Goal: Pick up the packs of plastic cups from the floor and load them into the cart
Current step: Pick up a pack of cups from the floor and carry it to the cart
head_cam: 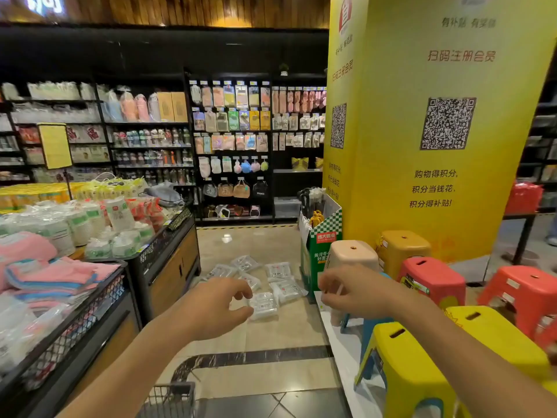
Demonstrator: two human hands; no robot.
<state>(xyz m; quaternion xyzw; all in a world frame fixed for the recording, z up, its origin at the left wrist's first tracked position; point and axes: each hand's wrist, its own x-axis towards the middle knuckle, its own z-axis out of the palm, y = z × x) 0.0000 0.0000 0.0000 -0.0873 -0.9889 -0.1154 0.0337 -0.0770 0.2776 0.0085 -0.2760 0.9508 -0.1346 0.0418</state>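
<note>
Packs of plastic cups [263, 304] lie scattered on the floor [271, 333], none lifted. Left hand [217, 306] and right hand [352, 294] reach out, each grip loose and empty; next likely comes stooping to grasp the nearest.

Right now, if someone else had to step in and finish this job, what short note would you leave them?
Left hand: empty, fingers loosely curled, held out toward the floor.
Right hand: loosely curled, nothing visibly held.
The packs of plastic cups lie scattered on the floor ahead, between the display counter and the green box.
Only a wire corner of the cart shows at the bottom edge; its contents are hidden.
Done: cannot tell.
Left: pick up the floor packs and load them.
</note>
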